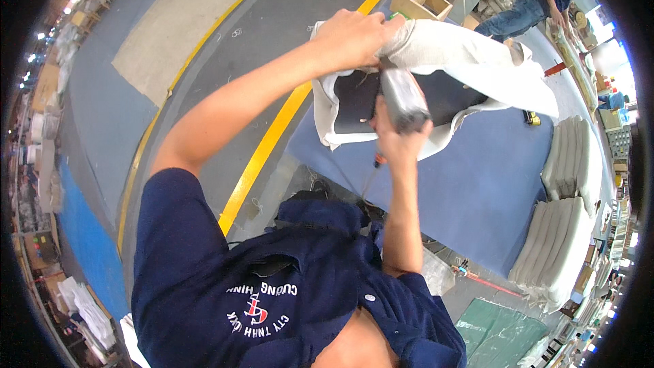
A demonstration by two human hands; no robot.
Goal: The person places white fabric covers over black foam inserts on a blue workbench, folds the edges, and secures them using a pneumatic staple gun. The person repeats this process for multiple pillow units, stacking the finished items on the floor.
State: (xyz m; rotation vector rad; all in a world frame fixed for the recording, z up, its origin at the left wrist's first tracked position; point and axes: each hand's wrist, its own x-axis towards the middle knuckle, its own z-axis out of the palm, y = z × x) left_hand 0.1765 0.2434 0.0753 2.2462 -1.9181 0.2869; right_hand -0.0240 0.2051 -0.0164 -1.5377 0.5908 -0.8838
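Observation:
A pale fabric-covered upholstered piece (518,88) lies on a blue worktable with its dark underside (357,99) facing up. White fabric edges are folded in around that dark panel. My left hand (354,37) is closed on the fabric at the far left edge, its fingertips partly hidden. In my right hand (402,138) is a grey staple gun (405,92), gripped by its handle. Its nose points away from me, at the fabric edge just below my left fingers. A thin hose hangs from the bottom of the gun.
Stacked pale cushions (555,245) line the right side of the blue table (470,184). Beyond the piece stands a wooden divided box (422,5). Another person (538,0) is at the far right. Yellow floor lines (262,153) run along the left.

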